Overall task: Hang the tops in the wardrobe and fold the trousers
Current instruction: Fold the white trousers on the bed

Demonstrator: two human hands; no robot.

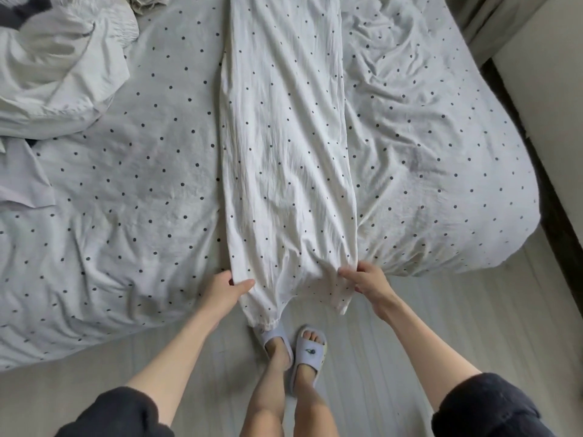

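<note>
Both hands, left (225,287) and right (367,277), pinch the trousers (287,146) hem. Judging so, pull evenly, smoothing them flat on the bed (126,184) beyond.

White trousers (287,146) with small dark dots. Laid out lengthwise down the middle of the bed, legs stacked into one long strip, fabric wrinkled. Near end draped over the bed edge, hanging toward the floor; gathered cuff at the lowest point. Far end out of view.
</note>
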